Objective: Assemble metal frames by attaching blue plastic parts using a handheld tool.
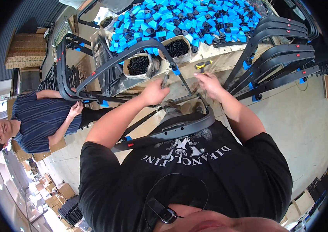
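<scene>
My left hand [154,92] is closed around a small grey metal piece [165,79] that pokes up past the fingers; its kind is unclear. Closed too, my right hand [209,84] grips a T-shaped tool [203,65] with a yellow and black crosspiece on top. Between my hands and my body is a curved black metal frame [179,130], its bar across the front of my shirt. A thin dark rod [182,98] of the frame runs below and between my hands. Beyond my left hand, another frame arch carries a blue end piece [176,72].
Ahead stands a workbench [226,55] heaped with blue and black plastic parts [187,23]. Bags of small black parts [138,65] sit along its near edge. Several black frames [283,50] lean at the right. At left, a co-worker [48,120] touches a frame [61,65].
</scene>
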Demonstrator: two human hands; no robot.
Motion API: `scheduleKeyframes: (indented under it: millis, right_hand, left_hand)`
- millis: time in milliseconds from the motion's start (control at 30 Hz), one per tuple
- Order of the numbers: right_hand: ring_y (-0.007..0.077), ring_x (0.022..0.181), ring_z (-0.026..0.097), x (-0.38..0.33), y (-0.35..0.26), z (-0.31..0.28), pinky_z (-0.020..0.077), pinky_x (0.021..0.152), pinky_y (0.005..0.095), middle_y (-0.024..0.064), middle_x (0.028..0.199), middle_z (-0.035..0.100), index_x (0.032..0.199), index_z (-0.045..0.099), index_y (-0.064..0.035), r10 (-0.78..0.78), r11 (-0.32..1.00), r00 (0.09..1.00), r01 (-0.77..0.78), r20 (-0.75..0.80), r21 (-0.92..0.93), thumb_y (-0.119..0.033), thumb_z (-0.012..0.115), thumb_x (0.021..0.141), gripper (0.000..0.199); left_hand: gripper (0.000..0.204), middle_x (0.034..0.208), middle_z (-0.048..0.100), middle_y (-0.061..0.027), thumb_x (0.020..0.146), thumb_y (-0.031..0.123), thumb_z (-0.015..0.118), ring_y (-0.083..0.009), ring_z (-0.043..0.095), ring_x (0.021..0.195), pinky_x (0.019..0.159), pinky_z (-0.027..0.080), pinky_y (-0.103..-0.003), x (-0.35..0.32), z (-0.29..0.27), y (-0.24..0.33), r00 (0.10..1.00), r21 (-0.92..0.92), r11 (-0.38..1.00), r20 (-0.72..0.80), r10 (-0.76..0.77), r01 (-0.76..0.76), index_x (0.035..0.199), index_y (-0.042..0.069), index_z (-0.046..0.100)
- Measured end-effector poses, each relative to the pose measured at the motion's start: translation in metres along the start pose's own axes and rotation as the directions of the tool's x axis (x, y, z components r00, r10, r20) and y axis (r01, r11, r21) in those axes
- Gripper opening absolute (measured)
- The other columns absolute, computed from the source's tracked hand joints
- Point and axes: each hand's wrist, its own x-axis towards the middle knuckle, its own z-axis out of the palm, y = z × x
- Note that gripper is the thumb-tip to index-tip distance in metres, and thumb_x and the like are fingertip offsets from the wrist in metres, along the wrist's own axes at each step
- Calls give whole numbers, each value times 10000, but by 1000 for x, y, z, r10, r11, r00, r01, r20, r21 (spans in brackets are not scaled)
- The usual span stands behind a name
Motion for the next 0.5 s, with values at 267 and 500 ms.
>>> scheduleKeyframes:
  millis: [267, 500]
  right_hand:
    - [163, 683, 606, 20, -21, 56, 516, 658, 331, 41, 802, 628, 1004, 590, -67, -39, 984, 998, 29, 57, 173, -347, 628, 999, 283]
    - [191, 612, 578, 28, -46, 26, 497, 598, 355, 71, 765, 596, 1046, 560, -28, -18, 938, 998, -3, -60, -348, -325, 635, 987, 312]
  left_hand:
    - [548, 1072, 673, -275, 863, 312, 643, -435, 656, 987, 876, 524, -484, 6, 20, 77, 931, 20, 935, 110, 349, -353, 1272, -30, 518]
    - [558, 1215, 637, -224, 903, 294, 677, -371, 638, 1088, 934, 523, -440, -112, -67, 51, 924, 287, 878, 110, 366, -382, 1362, 9, 537]
